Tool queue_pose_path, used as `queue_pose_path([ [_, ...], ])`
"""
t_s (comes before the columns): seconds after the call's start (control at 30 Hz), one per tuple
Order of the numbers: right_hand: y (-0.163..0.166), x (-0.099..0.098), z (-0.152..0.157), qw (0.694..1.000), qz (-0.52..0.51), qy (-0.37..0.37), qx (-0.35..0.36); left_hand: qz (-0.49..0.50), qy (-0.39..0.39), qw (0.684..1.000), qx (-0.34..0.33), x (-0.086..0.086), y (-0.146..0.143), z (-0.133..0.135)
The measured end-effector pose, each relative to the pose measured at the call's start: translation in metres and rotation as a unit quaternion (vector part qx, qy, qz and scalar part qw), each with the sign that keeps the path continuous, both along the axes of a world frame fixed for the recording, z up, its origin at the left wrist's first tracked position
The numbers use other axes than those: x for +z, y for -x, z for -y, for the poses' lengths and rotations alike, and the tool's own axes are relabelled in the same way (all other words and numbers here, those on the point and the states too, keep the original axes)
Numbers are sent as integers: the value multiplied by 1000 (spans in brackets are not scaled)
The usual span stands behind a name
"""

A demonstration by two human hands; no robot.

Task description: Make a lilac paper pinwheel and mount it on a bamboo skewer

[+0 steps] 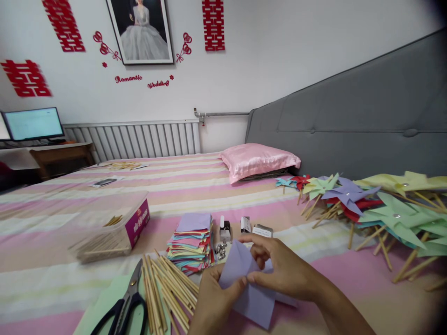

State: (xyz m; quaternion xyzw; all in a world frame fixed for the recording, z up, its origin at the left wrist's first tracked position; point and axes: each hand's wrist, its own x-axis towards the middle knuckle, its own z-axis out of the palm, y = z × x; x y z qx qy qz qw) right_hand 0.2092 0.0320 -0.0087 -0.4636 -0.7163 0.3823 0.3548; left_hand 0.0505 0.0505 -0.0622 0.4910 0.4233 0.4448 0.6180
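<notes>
Both my hands hold a sheet of purple paper (237,267) that is partly folded, with flaps standing up and a lower corner hanging down. My left hand (218,295) grips its left side, the thumb pressed on the front. My right hand (279,267) pinches near the middle, thumb close to the left thumb and fingers curled behind a flap. Just beyond my hands lie small metal pins (221,250) in a little heap. To their left stands a stack of coloured paper squares (191,242), purple on top.
Wooden sticks (174,284) and black-handled scissors (130,300) lie at the front left, by a clear plastic box (104,249) of sticks. Small boxes (225,230) stand beyond the pins. Finished paper pinwheels (394,214) pile up at right. A pink pillow (258,158) rests at the back.
</notes>
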Motion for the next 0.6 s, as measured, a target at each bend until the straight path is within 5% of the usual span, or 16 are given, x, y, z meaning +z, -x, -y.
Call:
queue_pose_path([
  [0.2, -5, -1, -4, 998, -47, -29, -9, 35, 52, 996, 66, -5, 8, -6],
  [0.43, -8, -1, -10, 989, -93, -73, -93, 116, 142, 975, 128, 17, 12, -1],
  [0.6, -9, 1, -5, 995, -72, -55, -39, 141, 154, 969, 131, 21, 13, 0],
])
